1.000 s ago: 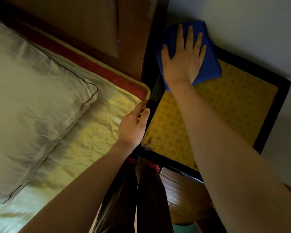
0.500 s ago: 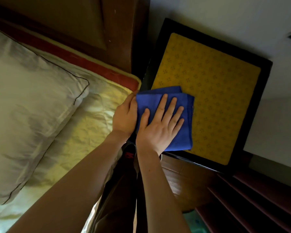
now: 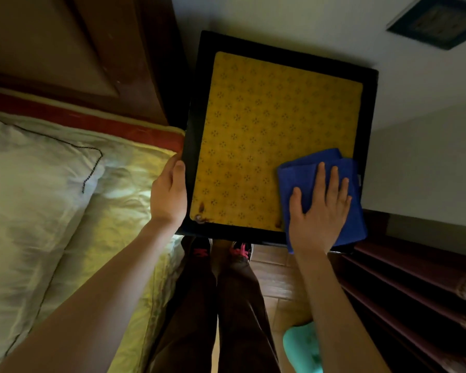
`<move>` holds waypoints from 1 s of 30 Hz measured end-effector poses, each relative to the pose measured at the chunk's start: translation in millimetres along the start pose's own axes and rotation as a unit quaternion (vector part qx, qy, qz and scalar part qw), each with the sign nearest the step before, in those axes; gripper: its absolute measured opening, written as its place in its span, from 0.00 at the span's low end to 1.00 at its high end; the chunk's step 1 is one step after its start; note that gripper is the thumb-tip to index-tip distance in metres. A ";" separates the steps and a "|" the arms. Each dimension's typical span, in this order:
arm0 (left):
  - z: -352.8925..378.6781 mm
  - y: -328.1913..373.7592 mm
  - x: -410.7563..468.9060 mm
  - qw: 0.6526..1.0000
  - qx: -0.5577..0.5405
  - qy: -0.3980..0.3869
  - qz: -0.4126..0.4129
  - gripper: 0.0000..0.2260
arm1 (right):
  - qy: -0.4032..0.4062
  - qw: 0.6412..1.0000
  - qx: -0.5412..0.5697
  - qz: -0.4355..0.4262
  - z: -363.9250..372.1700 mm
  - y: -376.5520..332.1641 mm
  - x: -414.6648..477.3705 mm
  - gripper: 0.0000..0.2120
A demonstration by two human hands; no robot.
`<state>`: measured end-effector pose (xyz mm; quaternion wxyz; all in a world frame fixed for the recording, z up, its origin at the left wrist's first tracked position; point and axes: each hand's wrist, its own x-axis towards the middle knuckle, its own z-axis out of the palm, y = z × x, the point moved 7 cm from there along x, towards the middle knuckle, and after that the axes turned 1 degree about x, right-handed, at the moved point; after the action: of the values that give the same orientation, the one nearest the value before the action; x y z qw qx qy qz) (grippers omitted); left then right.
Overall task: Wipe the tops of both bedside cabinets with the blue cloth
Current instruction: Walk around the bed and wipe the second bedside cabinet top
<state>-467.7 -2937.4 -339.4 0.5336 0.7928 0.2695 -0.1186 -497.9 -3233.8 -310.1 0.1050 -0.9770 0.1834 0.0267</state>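
The bedside cabinet [image 3: 267, 125] has a black frame and a yellow patterned top, and stands between the bed and a white wall. A folded blue cloth [image 3: 307, 173] lies on its near right corner. My right hand [image 3: 320, 211] presses flat on the cloth with fingers spread. My left hand [image 3: 168, 192] grips the cabinet's left edge near the front corner. Only this one cabinet is in view.
The bed with a yellow sheet [image 3: 119, 211] and a white pillow [image 3: 30, 200] lies to the left, below a brown wooden headboard [image 3: 92, 57]. Dark wooden slats [image 3: 414, 286] run along the right. My legs and shoes [image 3: 221, 254] stand on wooden flooring, beside a turquoise object [image 3: 301, 348].
My right hand slid the cloth from the far left corner to the near left edge, then across to the near right corner. My left hand stayed on the left edge.
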 end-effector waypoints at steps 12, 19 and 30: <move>1.9 7.6 -7.1 0.999 0.033 0.002 0.021 0.13 | -0.012 1.000 -0.002 0.002 -21.1 26.2 7.2 0.28; 9.5 6.9 -7.3 0.995 0.076 -0.036 0.062 0.13 | -0.091 0.969 0.207 0.095 -19.4 72.4 18.1 0.50; 11.2 9.9 -14.5 0.993 0.104 -0.030 0.046 0.11 | -0.083 0.935 0.272 0.214 -35.3 101.5 11.3 0.37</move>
<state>-473.1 -2954.9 -329.3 0.4614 0.8514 0.2030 -0.1449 -523.8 -3337.8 -296.5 0.3732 -0.8432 0.3788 0.0787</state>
